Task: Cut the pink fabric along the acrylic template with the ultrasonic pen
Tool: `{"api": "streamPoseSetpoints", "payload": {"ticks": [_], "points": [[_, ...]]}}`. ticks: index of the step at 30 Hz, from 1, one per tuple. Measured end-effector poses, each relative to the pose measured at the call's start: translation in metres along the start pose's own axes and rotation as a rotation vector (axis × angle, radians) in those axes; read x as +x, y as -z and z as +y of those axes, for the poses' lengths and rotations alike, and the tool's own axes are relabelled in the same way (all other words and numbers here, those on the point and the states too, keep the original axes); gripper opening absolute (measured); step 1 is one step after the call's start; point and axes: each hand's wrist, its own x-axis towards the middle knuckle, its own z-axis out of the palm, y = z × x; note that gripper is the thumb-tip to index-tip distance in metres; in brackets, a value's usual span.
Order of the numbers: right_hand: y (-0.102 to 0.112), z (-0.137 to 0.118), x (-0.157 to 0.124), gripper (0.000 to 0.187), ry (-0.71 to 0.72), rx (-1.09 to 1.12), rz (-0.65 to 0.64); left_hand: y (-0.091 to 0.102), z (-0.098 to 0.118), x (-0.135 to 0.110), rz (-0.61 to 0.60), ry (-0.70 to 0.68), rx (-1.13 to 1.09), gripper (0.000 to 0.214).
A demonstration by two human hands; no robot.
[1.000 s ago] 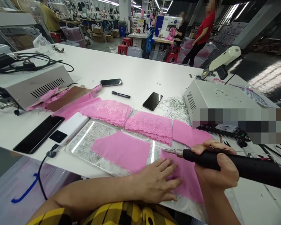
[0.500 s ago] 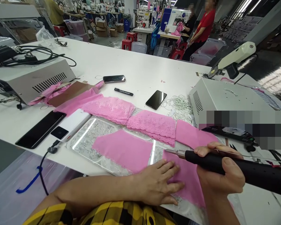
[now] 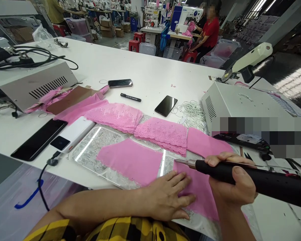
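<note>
My left hand (image 3: 172, 195) lies flat with fingers spread on a pink fabric piece (image 3: 203, 201), pressing it against a clear board (image 3: 90, 147). My right hand (image 3: 234, 184) is wrapped round a black handpiece (image 3: 271, 182) with a tapered metal tip. The tip points left and sits at the upper left corner of that fabric; whether it touches cannot be told. Left of it, a second pink fabric piece (image 3: 132, 160) lies flat on the board. Behind are two stacks of pink lace pieces, one left (image 3: 115, 115) and one right (image 3: 163, 134), and a plain pink stack (image 3: 207, 142).
Beyond the stacks lie a phone (image 3: 166, 105), a marker (image 3: 130, 97), another phone (image 3: 120, 83) and tangled pale cords (image 3: 193, 112). A white power bank (image 3: 75, 134) and black phone (image 3: 40, 139) lie left. Grey metal boxes stand left (image 3: 42, 83) and right (image 3: 235, 103).
The view has shifted slightly. The handpiece and both hands hold nearly the same place on the fabric. In the background, the person in red has gone from standing to a lower position.
</note>
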Motion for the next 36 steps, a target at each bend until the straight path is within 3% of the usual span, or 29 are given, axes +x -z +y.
{"api": "streamPoseSetpoints", "payload": {"ticks": [7, 13, 29, 36], "points": [[0.0, -0.005, 0.0, 0.013, -0.063, 0.02, 0.073, 0.003, 0.001, 0.0, 0.037, -0.037, -0.016, 0.052], [0.011, -0.013, -0.004, 0.013, -0.112, 0.043, -0.011, 0.009, 0.004, -0.006, 0.115, -0.266, -0.079, 0.041], [0.01, -0.013, -0.008, 0.012, -0.108, 0.043, -0.09, 0.007, 0.002, -0.012, 0.129, -0.248, -0.105, 0.039], [0.018, -0.018, -0.012, 0.018, -0.159, 0.099, -0.229, 0.004, 0.002, -0.013, 0.155, -0.254, -0.094, 0.038]]}}
